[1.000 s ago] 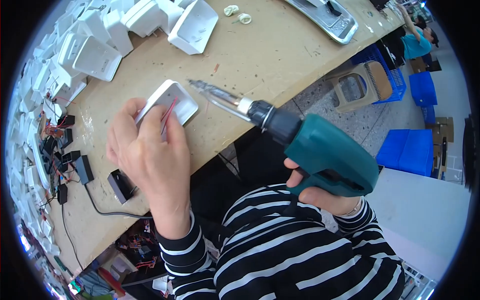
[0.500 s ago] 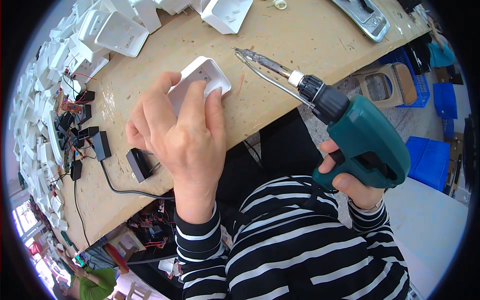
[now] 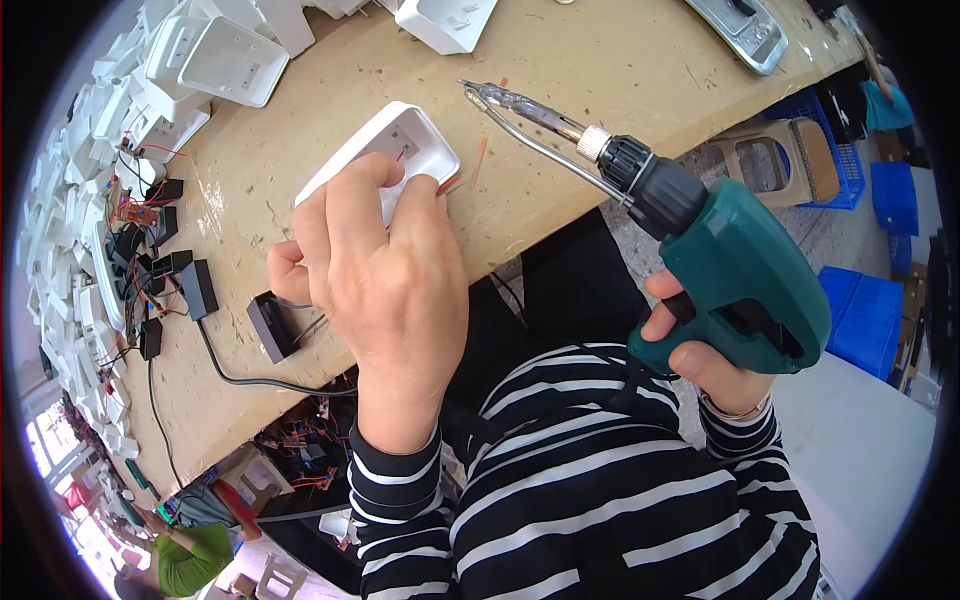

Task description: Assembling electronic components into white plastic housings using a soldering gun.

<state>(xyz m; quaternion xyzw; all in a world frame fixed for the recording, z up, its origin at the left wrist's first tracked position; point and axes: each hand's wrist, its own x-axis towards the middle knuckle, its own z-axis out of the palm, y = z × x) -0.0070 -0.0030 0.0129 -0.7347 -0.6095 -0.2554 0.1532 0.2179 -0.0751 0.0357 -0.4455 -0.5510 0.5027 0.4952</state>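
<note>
A white plastic case (image 3: 430,150) lies open side up on the workbench. My left hand (image 3: 395,270) reaches into it, thumb and fingers bent together; their tips are hidden by the hand. Just past the fingers a thin bit of red wire (image 3: 402,156) shows inside the case, and another red piece (image 3: 450,184) sticks out by its near right edge. My right hand (image 3: 705,355) is wrapped round the handle of a green soldering gun (image 3: 750,270), fingers at its trigger. The gun's tip and its bent metal feed tube point left, above the bench just right of the case.
White cases (image 3: 235,65) are heaped along the left and far side. Black boxes with wires (image 3: 198,290) and a loose black box (image 3: 272,325) lie left of my hand. A metal tray (image 3: 745,35) sits far right. Another person in green (image 3: 195,560) is at lower left.
My left hand has moved slightly right and its fingers have bent further into the case. Red wire now shows inside. The soldering gun has shifted only a little.
</note>
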